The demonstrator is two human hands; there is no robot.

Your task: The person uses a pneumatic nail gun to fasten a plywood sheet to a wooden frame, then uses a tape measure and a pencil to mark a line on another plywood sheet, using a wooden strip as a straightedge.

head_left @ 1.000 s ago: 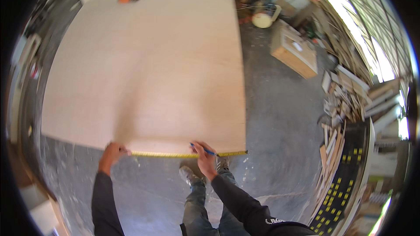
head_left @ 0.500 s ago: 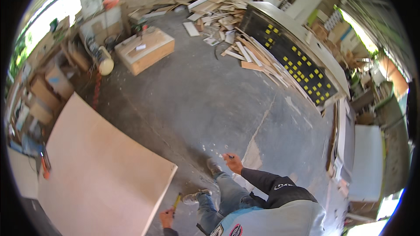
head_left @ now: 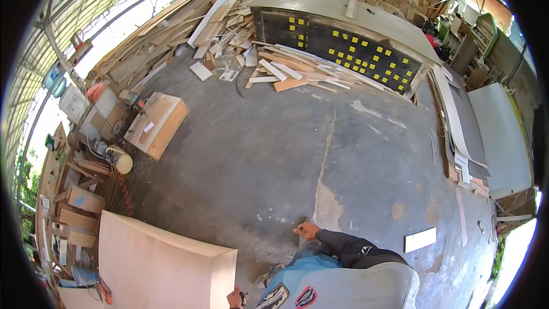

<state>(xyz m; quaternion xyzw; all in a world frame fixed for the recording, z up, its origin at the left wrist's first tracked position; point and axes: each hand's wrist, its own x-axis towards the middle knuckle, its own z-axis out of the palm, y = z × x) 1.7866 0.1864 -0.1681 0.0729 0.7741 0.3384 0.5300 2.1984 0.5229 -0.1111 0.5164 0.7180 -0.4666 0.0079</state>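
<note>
My left hand (head_left: 234,298) is at the bottom edge, just off the near corner of a large pale plywood sheet (head_left: 166,263). It is closed around a small dark and yellow tape measure (head_left: 244,296). My right hand (head_left: 307,230) is out in front of my knee over the concrete floor, its fingers curled around a thin pencil whose tip pokes out to the left. My dark right sleeve and pale trousers fill the lower middle of the view. Neither hand touches the plywood.
A wooden crate (head_left: 157,123) stands on the floor to the left, with a small pale tank (head_left: 119,161) beside it. Wood offcuts (head_left: 286,71) lie before a black panel with yellow squares (head_left: 354,51). Boards (head_left: 497,131) are stacked at right, and a white strip (head_left: 420,239) lies on the floor.
My head has swung from the plywood toward the workshop floor. Both hands have come off the sheet's edge, and the tape measure no longer lies along it.
</note>
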